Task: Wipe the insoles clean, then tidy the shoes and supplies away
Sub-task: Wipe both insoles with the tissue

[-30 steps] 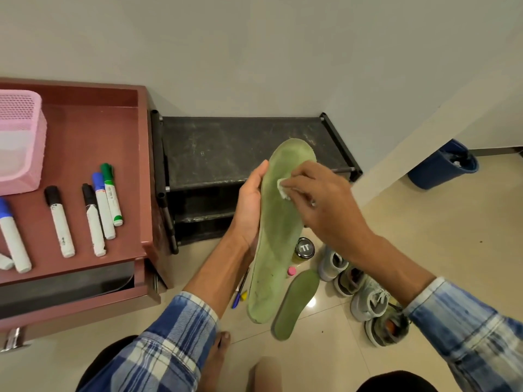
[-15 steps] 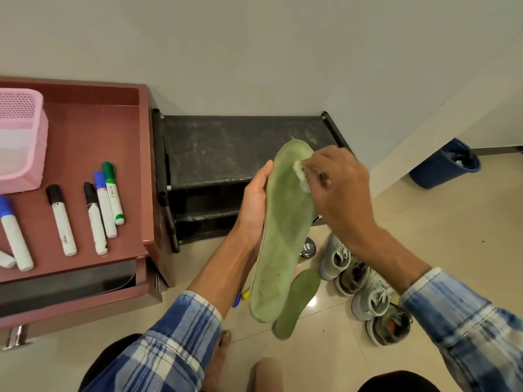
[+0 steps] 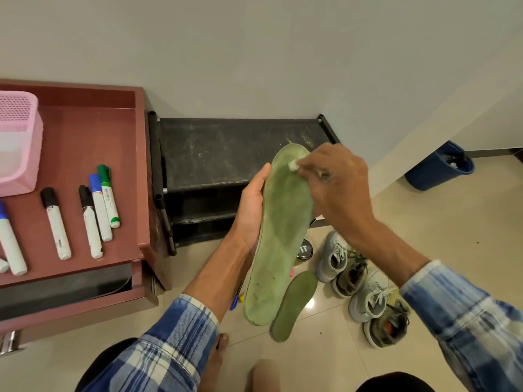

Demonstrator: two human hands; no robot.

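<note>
Going left to right: the reddish bench (image 3: 85, 131) has a pink basket (image 3: 17, 142) and a row of markers (image 3: 94, 216) on top, and its drawer hangs open below. Next to it against the wall is the black shoe rack (image 3: 226, 148).

Then the action. The left grip (image 3: 250, 210) holds a long green insole (image 3: 283, 236) up in the air by its left edge, toe end pointing up. The thumb lies along the rim and the fingers go round the back, where I can't see them. The right grip (image 3: 336, 188) is pinched tight on a little white wad (image 3: 293, 164), pressing it onto the insole right near the toe.

Progress-wise I'd call it early to middle. The wiping is at the toe end, and the heel end looks specked and grubby, so this one isn't finished imo. The second insole (image 3: 295, 305) lies on the floor just below, and I honestly can't tell if it's been wiped.

None of the tidying has started. There's a small round tin (image 3: 305, 249) on the floor, four shoes (image 3: 365, 290) lined up on the tiles to the right of the rack rather than on it, and a couple of pens (image 3: 236, 301) peeking out under the left arm. A blue bin (image 3: 440, 165) sits off in the far right corner.
</note>
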